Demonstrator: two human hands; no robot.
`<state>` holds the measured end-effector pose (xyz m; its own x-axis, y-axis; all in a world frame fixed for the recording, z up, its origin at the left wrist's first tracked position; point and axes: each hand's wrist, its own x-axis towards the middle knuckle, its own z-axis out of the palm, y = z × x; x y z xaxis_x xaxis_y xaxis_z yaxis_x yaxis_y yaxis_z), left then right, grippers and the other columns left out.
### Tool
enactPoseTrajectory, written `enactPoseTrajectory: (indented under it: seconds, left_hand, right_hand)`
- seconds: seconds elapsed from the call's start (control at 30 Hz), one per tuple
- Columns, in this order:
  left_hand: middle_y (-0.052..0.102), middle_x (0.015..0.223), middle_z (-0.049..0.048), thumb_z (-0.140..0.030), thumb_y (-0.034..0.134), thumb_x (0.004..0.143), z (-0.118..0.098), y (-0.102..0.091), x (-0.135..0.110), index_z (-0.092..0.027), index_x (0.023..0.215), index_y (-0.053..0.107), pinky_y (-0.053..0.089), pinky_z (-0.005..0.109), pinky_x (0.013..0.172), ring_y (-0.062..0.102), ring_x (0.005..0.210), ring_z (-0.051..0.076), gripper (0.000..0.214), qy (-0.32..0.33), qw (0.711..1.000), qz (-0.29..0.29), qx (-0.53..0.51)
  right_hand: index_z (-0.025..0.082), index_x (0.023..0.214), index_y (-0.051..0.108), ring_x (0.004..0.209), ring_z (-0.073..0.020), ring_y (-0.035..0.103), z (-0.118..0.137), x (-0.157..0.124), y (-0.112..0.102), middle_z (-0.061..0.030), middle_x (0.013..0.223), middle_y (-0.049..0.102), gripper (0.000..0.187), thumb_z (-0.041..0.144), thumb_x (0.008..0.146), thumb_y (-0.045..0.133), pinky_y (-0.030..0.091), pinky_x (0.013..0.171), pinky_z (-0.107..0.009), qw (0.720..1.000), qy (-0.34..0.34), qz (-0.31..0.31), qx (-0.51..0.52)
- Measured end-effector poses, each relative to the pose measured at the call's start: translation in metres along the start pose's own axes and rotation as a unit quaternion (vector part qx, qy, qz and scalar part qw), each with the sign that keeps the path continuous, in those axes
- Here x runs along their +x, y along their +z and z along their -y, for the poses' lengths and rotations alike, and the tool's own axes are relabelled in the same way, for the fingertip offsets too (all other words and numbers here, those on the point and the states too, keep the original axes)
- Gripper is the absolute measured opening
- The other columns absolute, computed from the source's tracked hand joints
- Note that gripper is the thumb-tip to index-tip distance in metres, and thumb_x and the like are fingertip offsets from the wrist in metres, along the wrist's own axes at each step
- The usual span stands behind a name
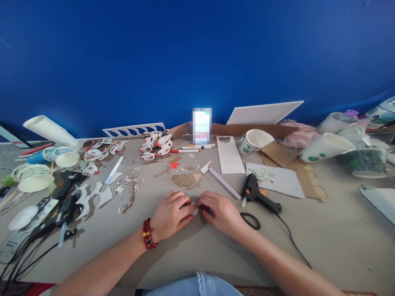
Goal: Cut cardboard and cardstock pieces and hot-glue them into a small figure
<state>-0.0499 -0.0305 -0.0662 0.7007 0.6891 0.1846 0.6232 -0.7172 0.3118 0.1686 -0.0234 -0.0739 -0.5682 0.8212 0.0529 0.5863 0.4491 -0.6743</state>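
Small white piece: at the meeting point of my two hands, low over the desk [197,255] – a pale sliver [195,209] shows, the rest covered by fingers.
Bearing from the grip: right of my left hand [176,214], left of my right hand [219,213]; neither clearly nearer, fingertips at it from both sides.
Long axis: cannot tell; too little of the piece shows.
Grip: narrow on both sides – fingertips pinched in on the piece, fingers curled.
Left pose: back of hand up, forearm slanting in from lower left, bead bracelet [148,234] at the wrist.
Right pose: back of hand up, knuckles bent, forearm from lower right; black loop [258,223] just beside the wrist.
Beyond the fingers: corrugated cardboard scrap [182,180] ahead; lilac stick [224,183] and glue gun [253,189] ahead and rightward, none touched.
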Motion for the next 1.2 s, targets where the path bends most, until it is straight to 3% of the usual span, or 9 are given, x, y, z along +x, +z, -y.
enactPoseTrajectory:
  seconds: [0.6, 0.83, 0.97, 1.1, 1.2]
  left_hand:
    - [0.06, 0.095, 0.0045, -0.032, 0.054, 0.093, -0.0004, 0.0012, 0.0003, -0.023, 0.095, 0.065, 0.042, 0.038, 0.086, 0.052, 0.09, 0.021, 0.014, -0.002, 1.0, -0.007, -0.006]
    - [0.064, 0.108, 0.0098, -0.045, 0.06, 0.086, -0.0054, 0.0031, 0.0021, -0.018, 0.113, 0.055, 0.044, 0.042, 0.087, 0.055, 0.098, 0.026, 0.039, -0.045, 0.998, -0.031, -0.042]
    - [0.065, 0.112, 0.0084, -0.03, 0.058, 0.088, -0.0072, 0.0038, 0.0041, -0.02, 0.124, 0.05, 0.044, 0.043, 0.087, 0.056, 0.1, 0.027, 0.038, -0.051, 0.998, -0.008, -0.048]
    - [0.063, 0.112, 0.0094, -0.022, 0.058, 0.086, -0.0086, 0.0012, 0.0016, -0.021, 0.126, 0.047, 0.045, 0.044, 0.091, 0.056, 0.102, 0.026, 0.042, -0.072, 0.989, -0.075, -0.108]
    - [0.061, 0.11, 0.0089, -0.018, 0.058, 0.084, -0.0086, -0.0013, -0.0024, -0.023, 0.131, 0.044, 0.048, 0.042, 0.093, 0.057, 0.101, 0.023, 0.049, -0.098, 0.965, -0.125, -0.207]
  right_hand:
    - [0.021, 0.089, 0.063, 0.092, -0.0194, 0.061, 0.0026, 0.0005, -0.0027, -0.0037, 0.097, 0.065, 0.023, 0.003, 0.077, 0.055, 0.044, 0.078, -0.026, 1.0, 0.002, 0.009, -0.004]
    - [0.021, 0.091, 0.059, 0.076, -0.0167, 0.059, 0.0025, 0.0003, -0.0012, -0.0023, 0.09, 0.063, 0.024, 0.004, 0.074, 0.053, 0.042, 0.067, -0.024, 1.0, 0.023, -0.015, -0.004]
    - [0.02, 0.09, 0.058, 0.068, -0.015, 0.057, 0.0033, 0.0007, -0.0016, -0.0012, 0.086, 0.061, 0.024, 0.005, 0.073, 0.051, 0.04, 0.061, -0.024, 0.998, 0.046, -0.03, 0.011]
    - [0.02, 0.092, 0.057, 0.068, -0.0158, 0.057, 0.0041, 0.0002, -0.0053, -0.001, 0.082, 0.061, 0.02, 0.008, 0.078, 0.051, 0.042, 0.062, -0.025, 0.993, 0.063, -0.08, 0.068]
    - [0.021, 0.102, 0.057, 0.075, -0.017, 0.059, 0.0036, -0.001, -0.0059, -0.0029, 0.088, 0.064, 0.02, 0.015, 0.084, 0.052, 0.046, 0.066, -0.027, 0.981, 0.066, -0.093, 0.155]
